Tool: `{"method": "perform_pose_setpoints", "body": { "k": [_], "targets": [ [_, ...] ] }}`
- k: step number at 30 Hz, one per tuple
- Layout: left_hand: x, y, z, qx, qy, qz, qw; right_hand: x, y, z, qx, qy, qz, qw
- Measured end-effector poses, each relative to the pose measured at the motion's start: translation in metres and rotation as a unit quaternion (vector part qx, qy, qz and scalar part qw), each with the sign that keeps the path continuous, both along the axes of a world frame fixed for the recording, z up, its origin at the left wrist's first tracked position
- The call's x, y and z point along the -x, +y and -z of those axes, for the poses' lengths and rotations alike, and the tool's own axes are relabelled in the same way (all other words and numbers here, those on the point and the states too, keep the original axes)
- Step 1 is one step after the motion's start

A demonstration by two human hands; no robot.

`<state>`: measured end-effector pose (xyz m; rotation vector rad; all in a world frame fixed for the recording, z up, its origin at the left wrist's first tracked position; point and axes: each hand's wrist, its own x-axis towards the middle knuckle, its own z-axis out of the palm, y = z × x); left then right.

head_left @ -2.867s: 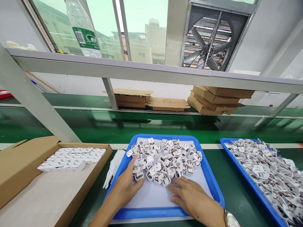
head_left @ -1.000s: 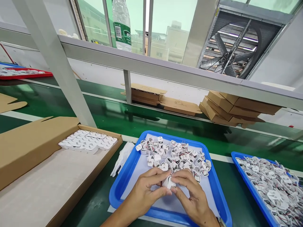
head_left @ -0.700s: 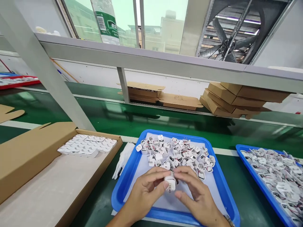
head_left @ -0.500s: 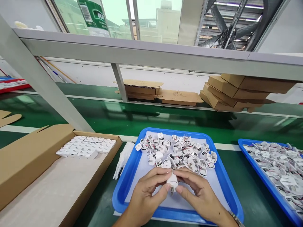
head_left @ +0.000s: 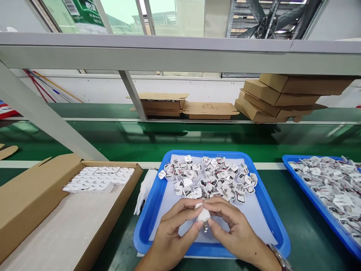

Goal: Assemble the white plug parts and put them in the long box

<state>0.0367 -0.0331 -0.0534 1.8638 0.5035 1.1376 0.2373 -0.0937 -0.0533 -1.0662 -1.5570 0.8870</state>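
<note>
A small white plug adapter [head_left: 203, 215] with metal prongs pointing toward me is pinched between both hands, above the near part of a blue tray [head_left: 141, 234]. My left hand [head_left: 176, 227] grips its left side with thumb and fingers. From the right, my right hand [head_left: 231, 229] closes on it in the same way; a watch is on that wrist. Just beyond my fingertips, many open white plug housings [head_left: 211, 175] with wires and metal parts inside lie heaped on the white sheet lining the tray.
On the left, an open cardboard box [head_left: 113, 222] holds rows of white pieces [head_left: 98, 178]. A white glove [head_left: 145, 190] lies between box and tray. Another blue tray [head_left: 307, 201] full of wired white parts stands at right. Flattened cartons [head_left: 279, 98] are stacked behind, under a metal beam [head_left: 180, 56].
My view has shifted and levelled slightly. Both hands keep hold of the plug adapter, which is now tilted a little, its prongs angled slightly to the right.
</note>
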Motion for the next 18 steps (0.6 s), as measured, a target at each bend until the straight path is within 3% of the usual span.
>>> {"method": "perform_pose_setpoints", "body": {
  "k": [9, 18],
  "targets": [
    [0.002, -0.001, 0.001, 0.002, 0.014, 0.003, 1.0, -0.009, 0.001, -0.006, 0.057, 0.043, -0.057, 0.996],
    [0.001, -0.001, -0.003, 0.009, 0.0, 0.031, 0.999, -0.01, 0.005, -0.007, -0.062, -0.031, -0.038, 0.997]
  ]
}}
